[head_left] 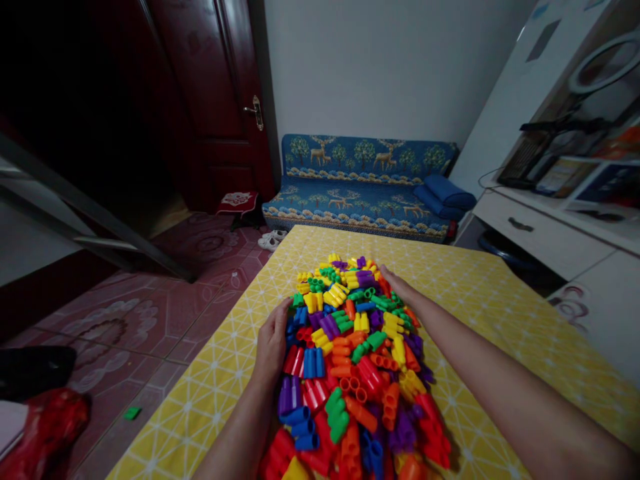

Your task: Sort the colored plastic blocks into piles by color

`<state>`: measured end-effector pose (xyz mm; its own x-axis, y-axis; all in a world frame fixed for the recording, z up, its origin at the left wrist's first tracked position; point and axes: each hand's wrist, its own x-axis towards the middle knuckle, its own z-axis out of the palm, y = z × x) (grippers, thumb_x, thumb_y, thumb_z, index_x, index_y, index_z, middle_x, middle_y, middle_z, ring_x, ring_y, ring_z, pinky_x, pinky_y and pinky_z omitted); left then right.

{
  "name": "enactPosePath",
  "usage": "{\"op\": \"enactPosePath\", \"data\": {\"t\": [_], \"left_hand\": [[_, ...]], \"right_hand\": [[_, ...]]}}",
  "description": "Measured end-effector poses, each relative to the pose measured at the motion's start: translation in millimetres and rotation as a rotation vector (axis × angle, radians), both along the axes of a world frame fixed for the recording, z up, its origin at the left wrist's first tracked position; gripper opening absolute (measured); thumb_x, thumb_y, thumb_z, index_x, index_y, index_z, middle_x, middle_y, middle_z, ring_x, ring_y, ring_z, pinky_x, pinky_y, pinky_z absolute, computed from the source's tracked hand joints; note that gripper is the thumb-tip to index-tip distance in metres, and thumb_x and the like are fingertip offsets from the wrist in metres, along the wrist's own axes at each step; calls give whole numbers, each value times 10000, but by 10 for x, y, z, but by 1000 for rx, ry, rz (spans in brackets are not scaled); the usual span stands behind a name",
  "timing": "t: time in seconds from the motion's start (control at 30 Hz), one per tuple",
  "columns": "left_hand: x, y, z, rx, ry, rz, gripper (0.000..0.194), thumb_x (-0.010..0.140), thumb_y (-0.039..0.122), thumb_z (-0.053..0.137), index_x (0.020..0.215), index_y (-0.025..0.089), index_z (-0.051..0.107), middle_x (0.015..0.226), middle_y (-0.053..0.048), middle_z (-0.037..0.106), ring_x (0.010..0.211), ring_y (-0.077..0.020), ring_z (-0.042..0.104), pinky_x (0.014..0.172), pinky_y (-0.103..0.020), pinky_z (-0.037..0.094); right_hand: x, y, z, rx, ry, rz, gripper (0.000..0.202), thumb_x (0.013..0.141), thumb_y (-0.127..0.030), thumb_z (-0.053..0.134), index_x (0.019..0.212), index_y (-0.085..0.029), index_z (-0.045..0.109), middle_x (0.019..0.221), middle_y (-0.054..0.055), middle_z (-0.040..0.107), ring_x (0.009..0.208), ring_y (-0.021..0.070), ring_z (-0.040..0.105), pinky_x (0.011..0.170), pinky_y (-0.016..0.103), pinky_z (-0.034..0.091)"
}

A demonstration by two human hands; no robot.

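With 12 o'clock straight away from the person, the step in hand looks to be gathering: the left hand (271, 340) and right hand (400, 288) flank a pile of plastic tube pieces (350, 357) on the yellow-clothed counter (480, 287). The pile runs from 6 o'clock, nearest the person, up towards 12. The left hand sits at its 10 o'clock edge, the right at its 1 o'clock edge. Each grip is wide, palm turned inward; whether a fingertip touches or pins any single piece, I cannot tell. In my judgement the next move calls for both hands low on the cloth and even inward pressure, lest outer pieces roll over the counter's 9 o'clock side.

Counted: two hands, one pile, six colours (red, orange, yellow, green, blue, purple). The pieces overlap too much for a reliable tally; there are dozens at least. One small green piece (132, 413) lies apart on the floor (170, 320) at 8 o'clock. Beyond stand one sofa (350, 190) at 12, and one door (215, 100), one stool (238, 203) and two white shoes (271, 240) around 11.
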<state>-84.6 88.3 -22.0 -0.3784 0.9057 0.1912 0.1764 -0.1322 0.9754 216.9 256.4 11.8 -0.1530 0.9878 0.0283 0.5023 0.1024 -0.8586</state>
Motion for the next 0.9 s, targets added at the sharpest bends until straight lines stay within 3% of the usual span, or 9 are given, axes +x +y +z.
{"op": "enactPosePath", "data": {"t": [0.1,0.23,0.37,0.47,0.6,0.67,0.73,0.9], "left_hand": [[-3,3,-1,3,-1,-1,610,923,632,413,1224,171,675,1348,-105,633,1337,-273,508,1157,-428,351],[2,1,-1,13,-12,0,598,927,619,409,1203,167,687,1320,-107,651,1296,-271,545,1147,-424,359],[16,10,-7,51,-50,-2,574,917,609,442,1174,166,702,1282,-104,676,1266,-271,569,1128,-410,380],[18,24,-22,62,-106,-11,571,914,605,460,1164,155,707,1259,-111,688,1242,-277,589,1110,-412,399],[22,22,-33,59,-175,-1,569,916,597,466,1166,144,704,1265,-123,684,1232,-277,597,1088,-413,421],[34,10,-28,62,-205,-4,565,912,593,479,1180,147,696,1282,-122,675,1232,-274,597,1081,-411,428],[47,-3,-19,70,-227,-30,570,904,593,496,1194,140,686,1291,-126,669,1228,-274,600,1074,-413,436],[25,-50,15,70,-173,-118,607,876,625,512,1158,121,700,1276,-138,676,1247,-282,585,1100,-427,410]], "right_hand": [[-13,-248,-18,-123,136,75,786,871,-803,253,1230,-237,663,1271,100,677,1220,273,609,1058,483,454],[290,-798,-19,123,22,-28,716,889,-755,338,1361,-268,567,1523,55,451,1444,252,349,1212,470,229],[588,-1776,-114,189,-95,-148,594,969,-627,299,1441,-308,468,1539,33,429,1438,232,358,1201,463,271],[572,-2614,-175,224,-169,-164,582,983,-580,302,1512,-339,339,1583,20,354,1460,250,314,1197,498,271],[277,-3431,-211,320,-306,-3,904,850,-706,494,1576,-284,159,1646,83,160,1497,373,156,1166,618,262],[96,-3617,-230,360,-388,57,1047,769,-693,629,1583,-273,122,1656,106,60,1494,425,88,1122,663,307],[-63,-3657,-244,409,-478,66,1063,738,-616,716,1578,-302,145,1659,97,-4,1490,449,38,1094,693,325],[-350,-3401,-174,584,-606,69,940,765,-548,730,1549,-340,255,1658,96,29,1490,450,52,1109,731,234]]}}
